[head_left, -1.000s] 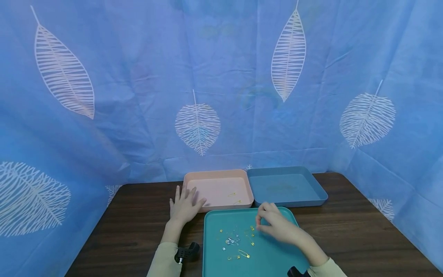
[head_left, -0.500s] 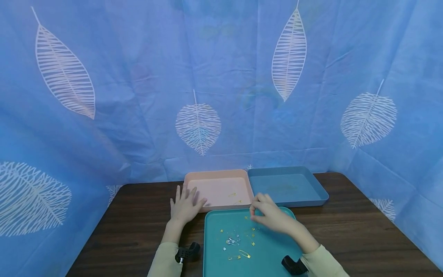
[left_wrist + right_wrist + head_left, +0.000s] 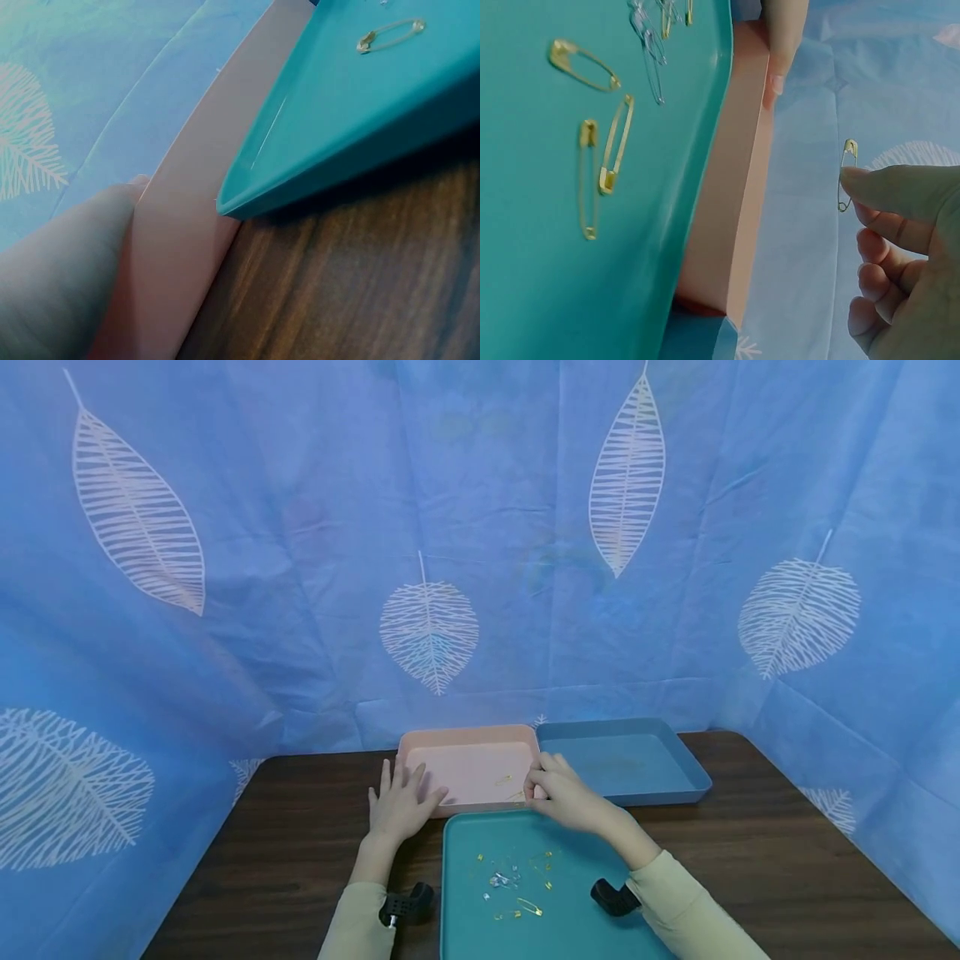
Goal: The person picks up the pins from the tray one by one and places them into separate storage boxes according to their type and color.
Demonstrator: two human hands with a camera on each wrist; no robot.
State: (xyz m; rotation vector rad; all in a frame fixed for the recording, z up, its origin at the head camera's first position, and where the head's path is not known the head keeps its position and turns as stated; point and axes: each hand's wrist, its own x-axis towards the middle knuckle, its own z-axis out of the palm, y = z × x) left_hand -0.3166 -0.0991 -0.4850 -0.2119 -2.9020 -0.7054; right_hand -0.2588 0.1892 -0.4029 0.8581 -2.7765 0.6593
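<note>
My right hand (image 3: 567, 796) pinches a gold safety pin (image 3: 847, 176) between thumb and fingertip, near the right front corner of the pink tray (image 3: 465, 808). With fingers spread, my left hand (image 3: 400, 810) rests at the left front corner of that tray, its thumb at the rim in the left wrist view. Two gold safety pins (image 3: 505, 779) lie inside the pink tray. On the teal tray (image 3: 585, 914) in front are several gold safety pins (image 3: 616, 145) and a small cluster of silver safety pins (image 3: 646, 37).
A blue tray (image 3: 615, 764) stands right of the pink one, side by side. All three trays are on a dark wooden table (image 3: 300, 843). Behind hangs a blue curtain (image 3: 510, 635) with white leaf prints.
My right hand, pinching the gold pin, has moved from over the teal tray forward and left to the pink tray's front right corner. The left hand has stayed in place.
</note>
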